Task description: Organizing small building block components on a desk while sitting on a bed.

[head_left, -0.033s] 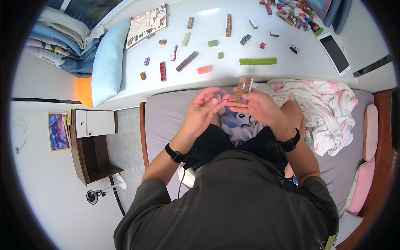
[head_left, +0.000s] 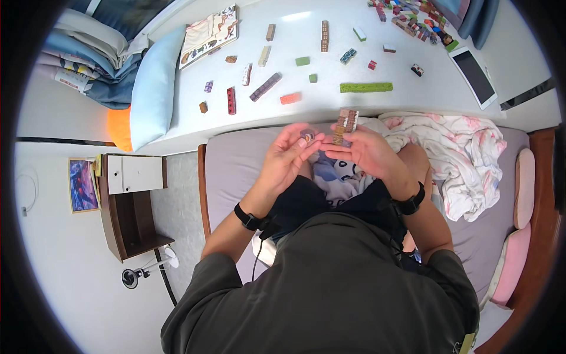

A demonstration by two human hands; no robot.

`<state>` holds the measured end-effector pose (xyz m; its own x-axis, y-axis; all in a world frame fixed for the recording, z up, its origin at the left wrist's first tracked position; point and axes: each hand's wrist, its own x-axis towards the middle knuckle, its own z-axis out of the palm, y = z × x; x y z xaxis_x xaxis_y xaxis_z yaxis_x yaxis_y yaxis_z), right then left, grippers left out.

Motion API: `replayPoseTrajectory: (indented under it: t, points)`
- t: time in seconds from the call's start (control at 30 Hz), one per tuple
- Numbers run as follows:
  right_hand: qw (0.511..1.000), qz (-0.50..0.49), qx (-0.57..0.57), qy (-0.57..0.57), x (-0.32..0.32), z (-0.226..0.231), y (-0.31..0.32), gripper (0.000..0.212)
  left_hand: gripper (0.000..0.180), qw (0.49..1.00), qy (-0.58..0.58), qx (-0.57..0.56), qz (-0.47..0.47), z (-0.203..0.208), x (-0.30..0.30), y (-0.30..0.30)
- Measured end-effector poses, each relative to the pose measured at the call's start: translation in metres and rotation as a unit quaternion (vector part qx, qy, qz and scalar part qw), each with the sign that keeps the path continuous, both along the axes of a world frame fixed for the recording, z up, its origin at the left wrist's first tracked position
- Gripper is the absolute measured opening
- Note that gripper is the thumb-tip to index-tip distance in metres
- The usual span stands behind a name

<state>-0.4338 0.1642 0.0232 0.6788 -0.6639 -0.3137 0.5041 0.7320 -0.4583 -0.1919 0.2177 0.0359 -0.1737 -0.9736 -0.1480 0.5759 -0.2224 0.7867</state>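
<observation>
Above my lap, my left hand (head_left: 286,156) pinches a small purplish block (head_left: 307,135) between thumb and fingers. Beside it, my right hand (head_left: 371,152) grips a stack of small printed blocks (head_left: 345,125) in brown, tan and white, held upright. The fingertips of both hands nearly meet below the stack; whether they touch is hard to tell. Beyond my hands, loose blocks lie scattered over a white ledge (head_left: 259,121). Among them are a long green strip (head_left: 366,87), an orange block (head_left: 290,98), a dark red bar (head_left: 231,101) and a grey-purple bar (head_left: 265,87).
A heap of mixed blocks (head_left: 420,20) fills the ledge's far right, near a white tablet (head_left: 473,76). An illustrated book (head_left: 223,36) and a light blue pillow (head_left: 154,88) are at the left. A crumpled floral blanket (head_left: 466,153) covers the bed's right side.
</observation>
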Motion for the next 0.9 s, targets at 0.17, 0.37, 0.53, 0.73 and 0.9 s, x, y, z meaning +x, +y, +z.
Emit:
replayPoseTrajectory:
  t: [0.17, 0.37, 0.53, 0.73, 0.9]
  points:
    - [1.000, 0.013, -0.005, 0.017, -0.002, -0.001, 0.002, 0.038, 0.037, 0.997, 0.056, 0.060, 0.009, -0.011, 0.019, 0.001]
    - [1.000, -0.007, -0.003, 0.019, -0.007, -0.007, 0.006, 0.039, 0.035, 0.988, 0.003, 0.073, 0.134, -0.049, 0.069, -0.019]
    - [1.000, 0.000, 0.011, 0.026, -0.009, -0.011, 0.006, 0.039, 0.034, 0.975, -0.111, 0.040, 0.189, -0.062, 0.102, -0.028]
    - [0.999, 0.003, 0.013, 0.041, -0.007, -0.010, 0.008, 0.037, 0.034, 0.957, -0.158, 0.063, 0.234, -0.086, 0.132, -0.038]
    - [0.998, 0.001, 0.012, 0.054, -0.006, -0.008, 0.009, 0.035, 0.029, 0.940, -0.206, 0.012, 0.270, -0.096, 0.144, -0.049]
